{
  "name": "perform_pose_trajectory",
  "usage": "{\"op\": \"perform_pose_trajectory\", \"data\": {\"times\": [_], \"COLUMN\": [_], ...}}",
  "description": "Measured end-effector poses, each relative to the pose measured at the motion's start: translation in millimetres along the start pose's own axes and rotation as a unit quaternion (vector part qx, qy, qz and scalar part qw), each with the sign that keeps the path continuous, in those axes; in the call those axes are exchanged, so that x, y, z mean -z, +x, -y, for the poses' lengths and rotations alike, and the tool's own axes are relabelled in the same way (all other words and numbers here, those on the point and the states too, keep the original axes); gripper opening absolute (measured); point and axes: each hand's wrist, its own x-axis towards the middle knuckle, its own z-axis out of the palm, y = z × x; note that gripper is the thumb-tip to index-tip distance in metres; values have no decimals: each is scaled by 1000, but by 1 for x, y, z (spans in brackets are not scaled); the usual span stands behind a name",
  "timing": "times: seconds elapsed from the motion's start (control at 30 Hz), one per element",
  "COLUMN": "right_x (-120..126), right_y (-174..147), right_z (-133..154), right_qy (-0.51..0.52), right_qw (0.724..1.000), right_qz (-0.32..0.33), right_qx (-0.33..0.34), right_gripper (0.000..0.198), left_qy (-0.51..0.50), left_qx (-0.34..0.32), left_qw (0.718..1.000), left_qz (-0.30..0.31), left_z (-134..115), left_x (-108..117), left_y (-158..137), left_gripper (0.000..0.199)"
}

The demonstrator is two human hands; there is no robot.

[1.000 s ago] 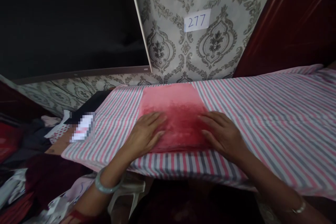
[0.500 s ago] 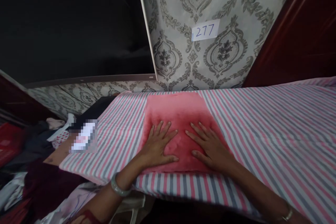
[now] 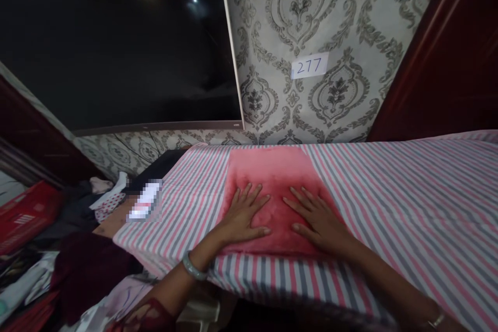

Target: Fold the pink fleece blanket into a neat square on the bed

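Note:
A pinkish-red plush cloth (image 3: 272,166), roughly rectangular, lies flat on the striped tablecloth (image 3: 408,192). On the left part of the plush my left hand (image 3: 245,215) rests palm down with its fingers spread. My right hand (image 3: 317,218) lies the same way on the right part, thumb pointing inward. A strip of red fabric shows between the two thumbs. Neither hand grips anything. Behind the hands the nap looks lighter than beneath them.
A large dark television screen (image 3: 148,46) hangs at the back left. A paper marked 277 (image 3: 310,65) is stuck to the patterned wall. Piled clothes (image 3: 89,270) and a red box (image 3: 29,215) lie at the lower left. A blurred item (image 3: 146,201) sits near the table's left edge.
The whole view has shifted, so the scene sits a little farther right and lower. Both hands keep about the same flat, spread pose on the red cloth.

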Motion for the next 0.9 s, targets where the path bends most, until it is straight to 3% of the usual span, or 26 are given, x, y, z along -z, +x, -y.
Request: {"op": "perform_pose_trajectory", "data": {"times": [0.1, 0.23, 0.3, 0.37, 0.47, 0.53, 0.63, 0.7, 0.8, 0.9], "right_x": [20, 41, 45, 44, 39, 34, 24, 18, 12, 18], "right_y": [9, 36, 52, 67, 80, 84, 83, 80, 78, 84], "right_z": [7, 27, 42, 57, 78, 87, 93, 92, 88, 90], "right_qy": [16, 44, 57, 70, 90, 99, 119, 136, 146, 147], "right_qw": [998, 998, 995, 987, 975, 967, 956, 951, 948, 946], "right_qz": [54, 47, 60, 83, 112, 144, 188, 204, 220, 226], "right_qx": [-8, 24, 64, 114, 170, 186, 191, 188, 179, 183], "right_gripper": [67, 56, 52, 50, 51, 55, 63, 64, 68, 71], "left_qy": [16, 92, 135, 158, 143, 120, 58, -24, -128, -155], "left_qx": [-43, -110, -131, -141, -128, -108, -95, -83, -45, -32], "left_qw": [996, 983, 973, 955, 925, 919, 931, 935, 933, 961], "left_qz": [-75, -113, -136, -205, -328, -359, -346, -344, -332, -229], "left_z": [-9, -28, -34, -36, -34, -33, -32, -28, -15, 7], "left_x": [12, 17, 11, 1, -17, -27, -33, -25, 5, 41], "left_y": [-13, -39, -51, -60, -71, -76, -83, -87, -78, -41], "left_gripper": [72, 53, 50, 42, 30, 31, 30, 21, 22, 33]}}
